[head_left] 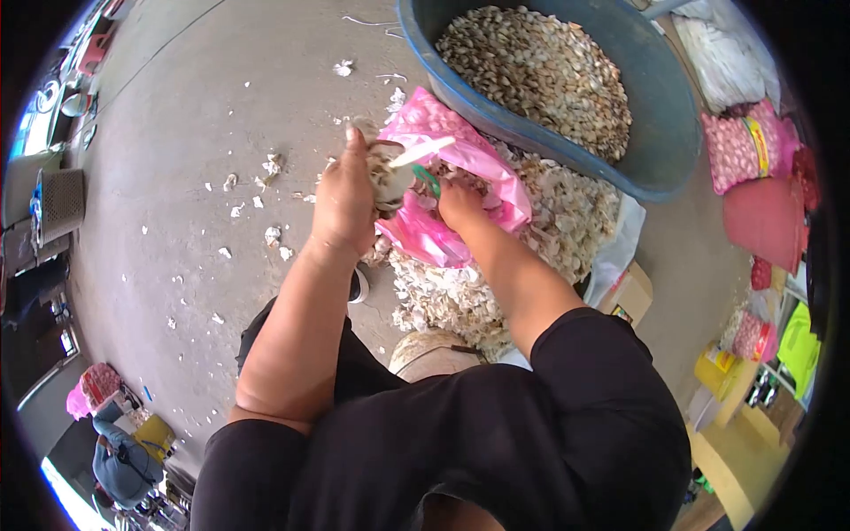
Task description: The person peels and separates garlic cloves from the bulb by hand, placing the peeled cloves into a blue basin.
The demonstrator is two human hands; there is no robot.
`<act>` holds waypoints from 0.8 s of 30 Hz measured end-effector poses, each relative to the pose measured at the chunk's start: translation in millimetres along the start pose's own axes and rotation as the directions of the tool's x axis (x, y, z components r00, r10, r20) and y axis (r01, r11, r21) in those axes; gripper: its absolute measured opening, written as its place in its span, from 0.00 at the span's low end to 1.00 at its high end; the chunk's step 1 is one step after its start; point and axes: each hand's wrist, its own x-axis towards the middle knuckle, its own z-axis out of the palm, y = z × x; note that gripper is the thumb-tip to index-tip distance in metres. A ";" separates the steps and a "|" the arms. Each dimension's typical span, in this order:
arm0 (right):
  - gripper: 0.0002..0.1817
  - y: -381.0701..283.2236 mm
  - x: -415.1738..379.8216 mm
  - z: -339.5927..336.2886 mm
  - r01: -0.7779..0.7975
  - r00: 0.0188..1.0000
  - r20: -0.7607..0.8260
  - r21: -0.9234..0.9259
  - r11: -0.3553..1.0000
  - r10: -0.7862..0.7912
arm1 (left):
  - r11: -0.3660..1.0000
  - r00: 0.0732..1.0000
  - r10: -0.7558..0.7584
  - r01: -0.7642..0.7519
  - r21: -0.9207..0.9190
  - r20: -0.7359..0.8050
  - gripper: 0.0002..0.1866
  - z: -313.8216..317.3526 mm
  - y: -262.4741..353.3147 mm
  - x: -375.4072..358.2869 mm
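The left hand (343,195) is holding a loose clump of pale, papery pieces (386,181), its thumb pointing to the far side; a white, pointed strip (421,151) is jutting right from the clump, and whether it is a blade is not clear. The right hand (462,208) is dipping into the open mouth of a glossy pink plastic bag (509,190), beside a thin green loop (426,180). Its fingertips are hiding there, so I cannot tell how wide they are or what they are gripping.

The bag is lying between a heap of whitish, flaky skins (575,212) and the left hand, with a deep blue plastic tub (664,133) standing on the far right. Since the strip is pointing over the bag's mouth, good handling likely means angling it away from the right hand, cupping the clump firmly enough that nothing spills, and letting the fingers clear the bag's soft folds.
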 end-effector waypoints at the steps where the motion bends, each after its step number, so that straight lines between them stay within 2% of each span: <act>1: 0.13 -3.7 1.8 -12.4 -0.155 0.947 0.290 0.044 0.987 0.136 | 0.999 0.999 -0.023 0.022 0.027 0.036 0.22 -4.1 0.4 -1.5; 4: 0.15 6.5 -8.1 -3.7 -0.046 0.943 0.331 0.023 0.999 0.036 | 0.997 0.988 -0.042 0.032 0.075 0.147 0.20 -7.8 0.6 -0.3; 5: 0.15 8.8 -11.4 -3.7 -0.067 0.946 0.320 0.054 0.996 0.046 | 0.996 0.982 -0.034 0.019 0.083 0.186 0.19 -6.7 1.7 -0.3; 10: 0.15 -0.4 -31.1 -79.5 -0.151 0.941 0.327 0.176 0.973 0.087 | 0.999 0.964 -0.027 0.032 -0.013 0.266 0.19 8.2 -1.1 -4.4; 11: 0.14 3.3 -38.5 -97.7 -0.108 0.960 0.278 0.306 0.946 0.020 | 0.999 0.963 -0.028 0.036 -0.025 0.269 0.20 13.5 -1.3 -7.8; 13: 0.12 17.0 -56.1 -137.5 -0.003 0.986 0.143 0.540 0.842 -0.088 | 1.000 0.967 0.002 0.002 -0.016 0.256 0.21 19.6 -12.7 -1.5; 16: 0.10 17.1 -89.3 -217.4 -0.181 0.981 0.100 0.768 0.614 0.165 | 0.999 0.966 0.047 -0.052 0.013 0.254 0.22 34.0 -31.1 -1.0; 18: 0.09 14.4 -113.0 -254.7 -0.286 0.955 0.212 0.845 0.451 0.208 | 0.998 0.962 0.037 -0.052 0.046 0.269 0.22 47.1 -40.7 -3.9; 19: 0.09 16.0 -122.9 -263.8 -0.335 0.938 0.270 0.870 0.362 0.217 | 1.000 0.963 -0.016 0.011 0.019 0.269 0.21 55.5 -42.9 -9.8; 22: 0.09 29.4 -139.4 -264.0 -0.225 0.971 0.162 0.865 0.449 0.174 | 0.999 0.949 -0.034 0.034 0.008 0.314 0.21 70.9 -56.0 -12.5; 23: 0.08 34.7 -141.7 -257.1 -0.075 0.988 0.002 0.883 0.464 0.156 | 0.995 0.946 -0.084 0.063 0.075 0.314 0.21 71.3 -57.4 -11.4; 24: 0.08 39.2 -143.6 -256.7 -0.023 0.989 -0.059 0.849 0.528 0.137 | 0.993 0.943 -0.098 0.071 0.097 0.319 0.21 75.2 -58.5 -15.4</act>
